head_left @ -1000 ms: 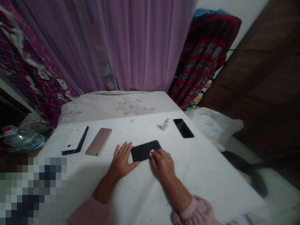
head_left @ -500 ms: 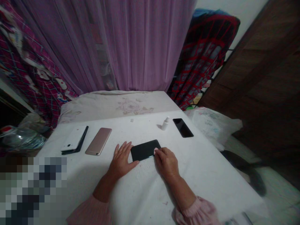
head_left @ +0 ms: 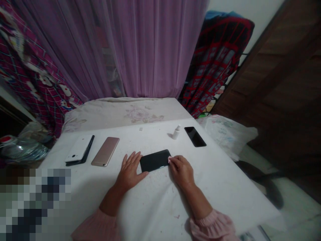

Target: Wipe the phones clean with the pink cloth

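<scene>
A dark smartphone (head_left: pixel 154 161) lies flat on the white cloth in front of me, its long side running left to right. My left hand (head_left: pixel 130 172) rests at its left end, fingers spread, thumb at the near corner. At the right end, my right hand (head_left: pixel 182 170) pinches a small pale pink cloth (head_left: pixel 170 159) against the phone's edge. Most of that cloth is hidden by the fingers. Beyond the phone stands a small white spray bottle (head_left: pixel 177 132).
To the left lie a rose-gold phone (head_left: pixel 105 151) and a white phone (head_left: pixel 79 147) on top of a dark one. Another black phone (head_left: pixel 195 136) lies near the table's right edge. A tiny whitish square (head_left: pixel 140 129) sits farther back. Purple curtains (head_left: pixel 150 50) hang behind.
My right hand has slid slightly right with the pink cloth, toward the phone's right edge. My left hand and the phone stay in place.
</scene>
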Tool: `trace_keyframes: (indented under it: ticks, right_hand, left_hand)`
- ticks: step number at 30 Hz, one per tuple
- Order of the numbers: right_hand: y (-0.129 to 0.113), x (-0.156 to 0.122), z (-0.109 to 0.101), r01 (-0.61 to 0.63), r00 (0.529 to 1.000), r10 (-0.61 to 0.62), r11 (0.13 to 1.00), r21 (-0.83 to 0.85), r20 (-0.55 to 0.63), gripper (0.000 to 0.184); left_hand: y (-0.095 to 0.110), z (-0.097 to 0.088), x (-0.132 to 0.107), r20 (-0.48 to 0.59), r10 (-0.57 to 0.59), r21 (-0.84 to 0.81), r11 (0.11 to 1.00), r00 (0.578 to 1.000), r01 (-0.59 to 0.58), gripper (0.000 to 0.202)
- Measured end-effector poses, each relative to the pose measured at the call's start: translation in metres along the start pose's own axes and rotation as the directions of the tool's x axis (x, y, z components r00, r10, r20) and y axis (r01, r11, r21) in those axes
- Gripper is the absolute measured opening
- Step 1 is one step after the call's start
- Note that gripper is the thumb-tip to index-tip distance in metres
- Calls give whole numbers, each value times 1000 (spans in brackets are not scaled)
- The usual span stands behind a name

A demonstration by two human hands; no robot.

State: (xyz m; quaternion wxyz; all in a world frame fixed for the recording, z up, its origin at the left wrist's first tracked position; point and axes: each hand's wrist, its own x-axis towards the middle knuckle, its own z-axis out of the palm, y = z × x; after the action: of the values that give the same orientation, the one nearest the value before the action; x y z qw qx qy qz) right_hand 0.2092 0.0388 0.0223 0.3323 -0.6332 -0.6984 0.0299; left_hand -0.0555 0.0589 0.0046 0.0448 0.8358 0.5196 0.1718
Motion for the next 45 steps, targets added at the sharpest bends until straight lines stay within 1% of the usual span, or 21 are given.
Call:
trace_keyframes:
  ticks: [2,4,7,9,12,15,17,20,23,30,33,36,39,42,45]
  right_hand:
    - [1,9,4,-4,1000,5,998,66,-5,24]
    - [2,21,8,-2,1000,2,996,93,-7,23]
    - [2,37,12,22,997,-29,995,102,75,22]
    - [1,41,11,36,990,-48,995,94,133,22]
    - [-2,34,4,27,984,-31,999,24,174,21]
    - [-7,17,-9,37,971,-31,999,-23,237,20]
    - [-12,5,-15,41,962,-37,999,-10,272,20]
    - [-18,-5,-17,3,963,-13,999,39,268,20]
    - [-25,1,-10,-25,966,11,998,51,260,20]
    - [-51,47,24,0,949,15,999,-46,316,18]
    - [-60,57,31,-9,951,24,999,-50,308,19]
    - [-61,51,27,-28,949,40,999,-42,313,18]
    - [-59,29,18,-46,947,48,999,-12,317,17]
    - [-58,8,11,-51,955,35,998,46,294,17]
    - [-59,1,10,-48,962,24,996,81,272,18]
  left_hand:
    - [-1,0,0,17,-3,2,1000,1000,3,65]
    - [-2,0,1,28,-9,6,1000,1000,8,67]
    - [-2,1,1,29,-12,13,1000,1000,12,69]
    - [-2,1,2,21,-12,16,1000,1000,12,69]
    - [-2,2,2,-1,-20,15,1000,1000,20,65]
    - [-1,2,2,-9,-25,6,1000,1000,25,59]
    - [1,1,2,-8,-32,0,999,999,32,58]
    - [5,0,4,-10,-58,1,998,998,58,63]
    - [10,0,6,1,-91,15,996,996,91,69]
    - [14,-2,7,37,-98,40,994,994,97,69]
    - [14,-3,7,37,-102,37,994,994,100,68]
    - [15,-3,9,33,-130,46,991,991,129,71]
    - [19,-4,8,15,-165,54,985,986,164,75]
    - [32,-4,4,36,-240,60,969,970,238,79]
    - [50,-3,-2,106,-286,58,958,952,281,91]
